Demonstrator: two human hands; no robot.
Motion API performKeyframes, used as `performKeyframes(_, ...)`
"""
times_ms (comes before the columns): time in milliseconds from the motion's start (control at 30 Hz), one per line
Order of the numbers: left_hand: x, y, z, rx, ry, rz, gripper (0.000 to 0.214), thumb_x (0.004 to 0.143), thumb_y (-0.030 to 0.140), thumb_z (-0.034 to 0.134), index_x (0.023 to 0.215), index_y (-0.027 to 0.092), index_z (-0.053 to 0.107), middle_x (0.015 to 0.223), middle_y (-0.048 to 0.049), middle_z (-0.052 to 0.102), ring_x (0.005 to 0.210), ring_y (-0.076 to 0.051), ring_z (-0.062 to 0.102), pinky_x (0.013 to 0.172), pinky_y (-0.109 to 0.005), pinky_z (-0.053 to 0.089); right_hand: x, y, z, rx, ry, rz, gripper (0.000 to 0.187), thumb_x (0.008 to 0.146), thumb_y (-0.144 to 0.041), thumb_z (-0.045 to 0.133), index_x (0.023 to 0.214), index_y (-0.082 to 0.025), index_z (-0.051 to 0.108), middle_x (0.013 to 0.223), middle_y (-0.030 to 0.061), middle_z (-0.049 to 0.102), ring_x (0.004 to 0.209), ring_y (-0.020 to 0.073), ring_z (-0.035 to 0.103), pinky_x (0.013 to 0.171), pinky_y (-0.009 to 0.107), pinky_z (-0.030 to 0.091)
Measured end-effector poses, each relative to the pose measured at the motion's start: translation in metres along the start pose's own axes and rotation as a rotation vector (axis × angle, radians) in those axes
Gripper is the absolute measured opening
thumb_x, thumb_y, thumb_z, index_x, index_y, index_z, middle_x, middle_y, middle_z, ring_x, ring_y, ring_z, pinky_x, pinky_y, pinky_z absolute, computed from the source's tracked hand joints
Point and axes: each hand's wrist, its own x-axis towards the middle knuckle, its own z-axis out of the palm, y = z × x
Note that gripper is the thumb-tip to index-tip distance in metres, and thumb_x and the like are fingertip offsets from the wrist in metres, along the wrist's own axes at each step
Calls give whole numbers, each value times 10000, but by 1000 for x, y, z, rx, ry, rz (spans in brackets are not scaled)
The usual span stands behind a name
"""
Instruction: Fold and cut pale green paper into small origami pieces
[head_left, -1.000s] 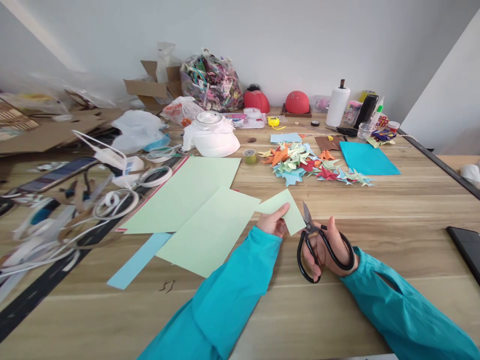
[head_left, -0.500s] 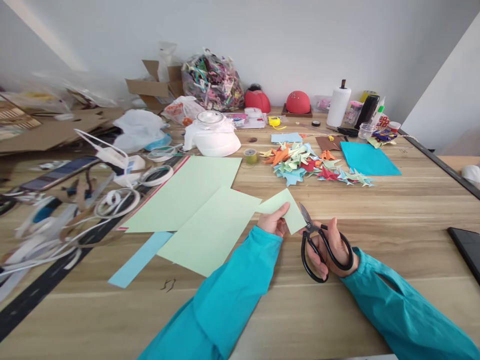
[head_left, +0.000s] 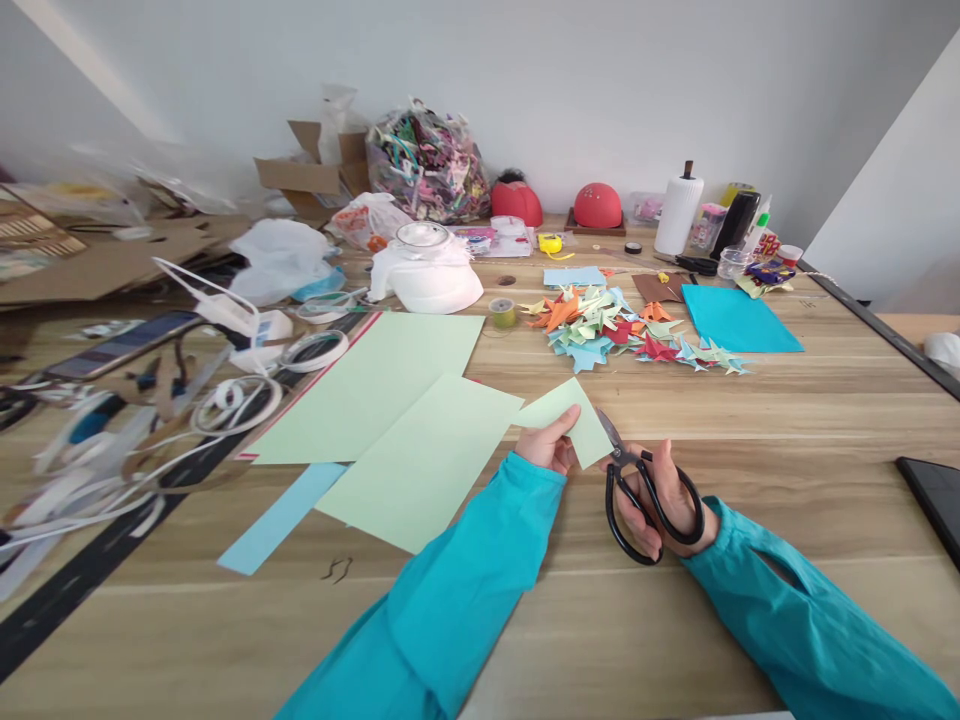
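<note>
My left hand [head_left: 549, 444] pinches the near edge of a small pale green paper piece [head_left: 570, 415], thumb on top. My right hand [head_left: 660, 495] has its fingers through the loops of black-handled scissors [head_left: 637, 490]. The scissor blades point up and left, their tips at the right edge of the green piece. Both arms wear teal sleeves. Two larger pale green sheets [head_left: 390, 400] lie flat just left of my left hand.
A light blue paper strip [head_left: 281, 518] lies under the green sheets. A pile of folded coloured paper shapes [head_left: 615, 330] and a teal sheet [head_left: 739, 318] sit farther back. Tape rolls and clutter [head_left: 225, 400] fill the left side. A dark phone [head_left: 934, 495] lies at the right edge.
The scissor handles have drawn closer together and the blades have swung left toward the edge of the small green piece. My left hand has held still.
</note>
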Motion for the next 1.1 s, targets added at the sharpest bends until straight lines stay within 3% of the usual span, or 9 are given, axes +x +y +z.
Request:
performKeyframes(900,0,1,2,-32,22,30,291,616,118,724,891,146,634,759,-19,698,589,-132,653,488,-197,529,0,3,-3,-13,-19,-30,797,683,-788,322,1101,-126,473,353,-98,426,171,63,304,181,165,272)
performKeyframes(1100,-3,1,3,-32,14,45,319,614,124,724,916,178,636,798,-20,706,632,-147,665,542,-220,548,0,4,-4,-40,-12,-43,789,704,-775,307,1075,-103,491,342,-100,412,164,64,291,182,167,250)
